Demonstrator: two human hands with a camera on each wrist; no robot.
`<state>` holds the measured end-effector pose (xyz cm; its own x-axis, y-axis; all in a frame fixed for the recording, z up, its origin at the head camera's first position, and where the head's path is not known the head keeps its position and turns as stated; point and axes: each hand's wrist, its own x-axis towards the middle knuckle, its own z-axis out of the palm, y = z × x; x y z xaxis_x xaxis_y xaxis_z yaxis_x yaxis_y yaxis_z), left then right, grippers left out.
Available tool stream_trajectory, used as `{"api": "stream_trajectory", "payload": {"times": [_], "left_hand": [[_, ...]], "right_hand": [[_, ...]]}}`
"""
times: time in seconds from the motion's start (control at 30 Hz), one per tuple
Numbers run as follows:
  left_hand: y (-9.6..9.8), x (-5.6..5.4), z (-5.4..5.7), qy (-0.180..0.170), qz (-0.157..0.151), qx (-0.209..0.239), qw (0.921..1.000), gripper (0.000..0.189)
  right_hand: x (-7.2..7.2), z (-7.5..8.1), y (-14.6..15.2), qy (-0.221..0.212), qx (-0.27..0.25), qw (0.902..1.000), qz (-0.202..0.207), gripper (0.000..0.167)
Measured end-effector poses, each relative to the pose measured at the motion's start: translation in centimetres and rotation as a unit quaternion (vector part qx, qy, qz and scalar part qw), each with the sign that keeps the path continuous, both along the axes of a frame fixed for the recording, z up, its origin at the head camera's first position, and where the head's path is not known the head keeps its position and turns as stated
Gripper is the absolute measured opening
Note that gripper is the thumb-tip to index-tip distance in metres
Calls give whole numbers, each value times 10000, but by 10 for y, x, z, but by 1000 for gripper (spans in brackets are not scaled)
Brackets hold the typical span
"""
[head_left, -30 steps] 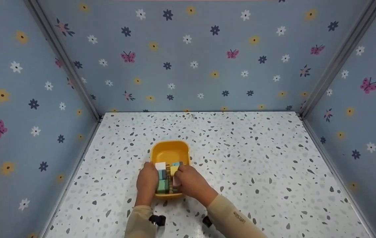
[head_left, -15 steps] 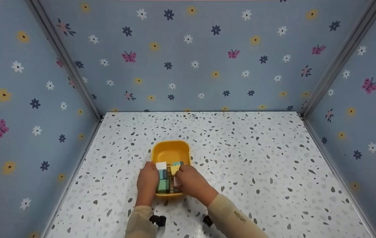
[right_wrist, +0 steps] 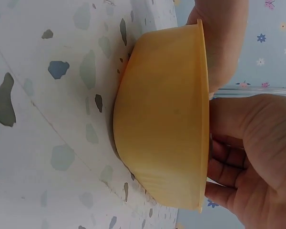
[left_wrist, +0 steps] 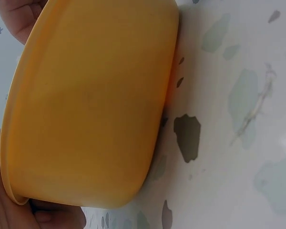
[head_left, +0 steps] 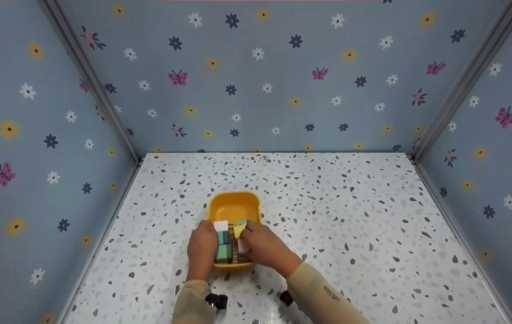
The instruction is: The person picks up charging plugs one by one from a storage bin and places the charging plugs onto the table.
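Note:
A yellow tub (head_left: 234, 200) stands on the speckled surface, with coloured blocks grouped in its near half. The left column has a white block (head_left: 221, 226), a blue block (head_left: 222, 237) and a green block (head_left: 223, 253). My left hand (head_left: 203, 247) grips the tub's left side; in the left wrist view a finger shows outside the wall, below the rim. Over the right side, my right hand (head_left: 262, 245) has curled fingers at a pale pink block (head_left: 243, 245), just below a yellow block (head_left: 238, 231). The right fingertips are partly hidden inside the tub.
Narrow brown striped edges (head_left: 233, 243) run between the two block columns. The speckled tabletop (head_left: 350, 225) spreads around the tub. Blue floral panels (head_left: 260, 76) enclose the back and both sides. Black wrist devices (head_left: 217, 300) sit near the cuffs.
The whole view shifts slightly. The pale pink block shows a little more beside my right fingers. My left hand keeps its place on the tub.

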<state>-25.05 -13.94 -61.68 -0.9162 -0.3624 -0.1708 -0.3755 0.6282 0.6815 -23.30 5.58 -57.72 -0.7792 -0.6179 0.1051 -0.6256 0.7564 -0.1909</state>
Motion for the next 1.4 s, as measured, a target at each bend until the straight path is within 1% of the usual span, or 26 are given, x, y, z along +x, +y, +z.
{"api": "stream_trajectory", "payload": {"times": [0.2, 0.27, 0.43, 0.5, 0.57, 0.67, 0.73, 0.8, 0.93, 1.0, 1.17, 1.4], "left_hand": [[0, 1, 0, 12, 10, -73, 10000, 47], [0, 1, 0, 96, -22, -163, 9998, 46], [0, 1, -1, 183, -86, -243, 9995, 46], [0, 1, -1, 151, -102, -216, 9996, 46], [-1, 1, -2, 119, -122, -213, 9996, 45], [-2, 2, -2, 32, -143, -249, 9996, 45], [-2, 2, -2, -14, -138, -214, 9997, 45], [-2, 1, -1, -53, -140, -186, 9997, 45], [0, 0, -1, -26, -154, -175, 9997, 45], [-1, 0, -1, 0, -158, -191, 9997, 45], [0, 1, -1, 46, -116, -153, 9998, 44], [1, 2, -1, 118, -128, -239, 9996, 43]], "right_hand": [[-1, 3, 4, 77, -266, 9996, 91, 31], [-1, 4, 5, 209, -325, 9992, 137, 32], [-5, 8, 11, 458, -481, 9975, 222, 28], [-7, 9, 13, 454, -533, 9973, 200, 27], [-10, 9, 16, 434, -566, 9973, 150, 28], [-13, 11, 20, 279, -596, 9978, 1, 37], [-16, 14, 24, 117, -604, 9980, -146, 37], [-20, 16, 29, 37, -626, 9977, -264, 34], [-29, 18, 39, 264, -627, 9972, -300, 26], [-33, 18, 43, 437, -640, 9966, -286, 26], [-42, 15, 50, 706, -668, 9949, -269, 25], [-50, 9, 57, 883, -594, 9935, -412, 24]]}}
